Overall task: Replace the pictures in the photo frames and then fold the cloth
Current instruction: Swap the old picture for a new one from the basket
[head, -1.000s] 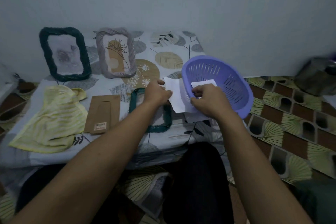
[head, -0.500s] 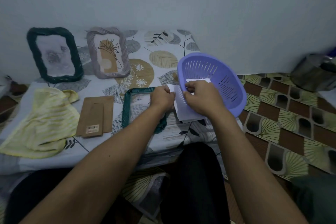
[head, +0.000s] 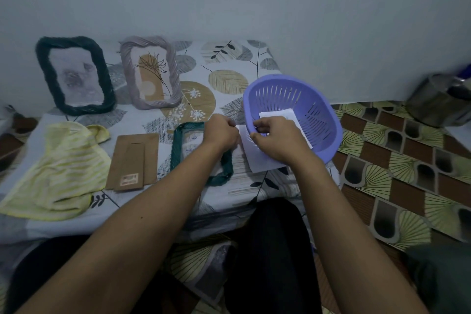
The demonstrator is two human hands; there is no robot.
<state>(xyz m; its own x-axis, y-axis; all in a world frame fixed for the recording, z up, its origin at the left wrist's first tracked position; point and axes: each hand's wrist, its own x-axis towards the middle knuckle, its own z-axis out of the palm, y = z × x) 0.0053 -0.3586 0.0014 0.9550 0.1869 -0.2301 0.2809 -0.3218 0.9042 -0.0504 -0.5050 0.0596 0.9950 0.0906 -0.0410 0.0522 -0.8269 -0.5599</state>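
- Left hand (head: 221, 132) reaches forward over the teal frame (head: 176, 150), fingers curled, pinching the left edge of a white sheet (head: 260, 160).
- Right hand (head: 279, 141), knuckles up, fingers curled, pinches the same sheet at the purple basket's (head: 331, 122) near rim.
- Yellow cloth (head: 56, 168) lies rumpled, far left.

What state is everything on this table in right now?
Dark green frame: leaning on wall, picture inside.
Lilac frame: leaning on wall, picture inside.
Teal frame: lying flat, seemingly empty.
Brown backing board: lying flat, apart from frames.
Yellow cloth: unfolded, rumpled.
Purple basket: tilted, paper inside.
White sheet: pinched by left hand and right hand.
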